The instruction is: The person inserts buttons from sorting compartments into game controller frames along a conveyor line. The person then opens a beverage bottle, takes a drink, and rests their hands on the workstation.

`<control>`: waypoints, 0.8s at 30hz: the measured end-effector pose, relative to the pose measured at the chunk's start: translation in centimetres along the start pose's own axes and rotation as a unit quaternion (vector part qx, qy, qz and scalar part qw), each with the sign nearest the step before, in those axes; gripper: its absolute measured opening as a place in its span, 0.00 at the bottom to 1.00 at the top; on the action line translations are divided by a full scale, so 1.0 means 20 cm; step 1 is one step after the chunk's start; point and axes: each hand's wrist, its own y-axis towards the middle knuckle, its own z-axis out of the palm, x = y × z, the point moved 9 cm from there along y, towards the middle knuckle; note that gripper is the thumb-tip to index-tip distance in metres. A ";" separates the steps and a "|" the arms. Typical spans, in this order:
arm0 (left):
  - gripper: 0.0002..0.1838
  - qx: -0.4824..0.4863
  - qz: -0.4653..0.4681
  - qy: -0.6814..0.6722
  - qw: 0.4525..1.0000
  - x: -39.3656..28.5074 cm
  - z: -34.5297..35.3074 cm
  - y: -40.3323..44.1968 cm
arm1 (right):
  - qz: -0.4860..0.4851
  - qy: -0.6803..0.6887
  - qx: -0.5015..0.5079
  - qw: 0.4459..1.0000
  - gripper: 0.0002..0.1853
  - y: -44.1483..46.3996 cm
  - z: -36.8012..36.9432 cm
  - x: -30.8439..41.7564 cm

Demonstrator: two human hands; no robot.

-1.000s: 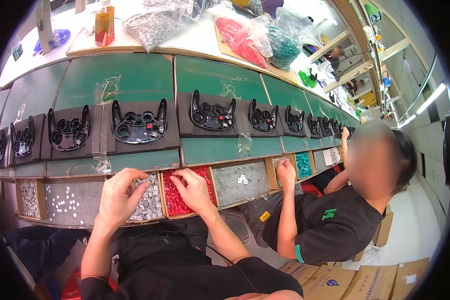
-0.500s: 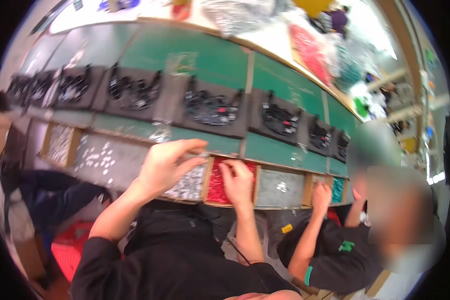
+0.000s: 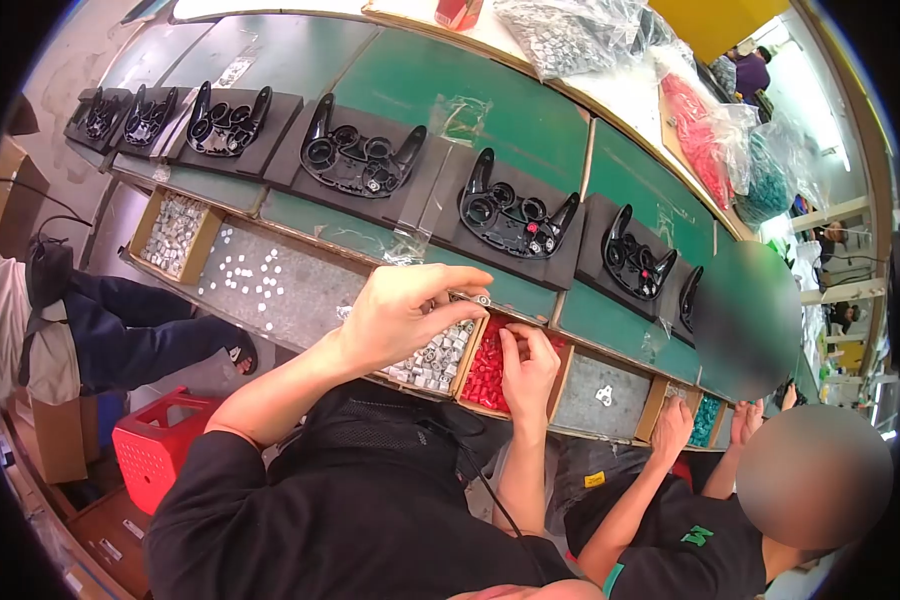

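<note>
My left hand (image 3: 405,315) is above a bin of small grey buttons (image 3: 435,362), thumb and fingers pinched on one small grey button (image 3: 483,299). My right hand (image 3: 532,372) reaches into the neighbouring bin of small red pieces (image 3: 484,375). Its thumb and fingertips are drawn together over the pieces, and whatever they hold is hidden. Beyond my hands, a black game controller shell (image 3: 508,232) lies on a dark foam pad (image 3: 448,232), with a red piece in it.
More controller shells (image 3: 355,165) lie on pads along the green bench (image 3: 450,75). A co-worker's hand (image 3: 673,428) is right of me, near a bin of teal pieces (image 3: 707,418). Bagged parts (image 3: 695,130) lie on the far shelf. A red stool (image 3: 155,450) stands at lower left.
The whole view has swung, so bench, bins and hands appear farther right, and the picture is sharper. My hands stay over the grey and red bins.
</note>
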 end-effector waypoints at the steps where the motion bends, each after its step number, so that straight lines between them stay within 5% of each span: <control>1: 0.19 -0.002 0.007 0.004 1.000 -0.01 -0.01 0.00 | 0.007 0.001 0.002 1.000 0.06 0.00 0.00 0.01; 13: 0.14 0.012 -0.044 -0.001 0.999 0.04 -0.10 -0.01 | 0.019 -0.010 0.015 1.000 0.06 0.00 0.04 0.05; 17: 0.10 0.017 -0.006 0.034 0.999 0.02 -0.09 0.00 | -0.045 -0.042 -0.007 0.998 0.08 0.01 0.03 0.11; 20: 0.09 0.006 -0.107 -0.038 0.994 0.16 -0.06 -0.06 | -0.054 -0.030 -0.003 0.998 0.08 0.01 0.04 0.08; 24: 0.12 -0.001 -0.093 -0.043 0.995 0.14 -0.03 -0.04 | -0.028 -0.015 0.005 0.999 0.08 0.02 -0.02 0.09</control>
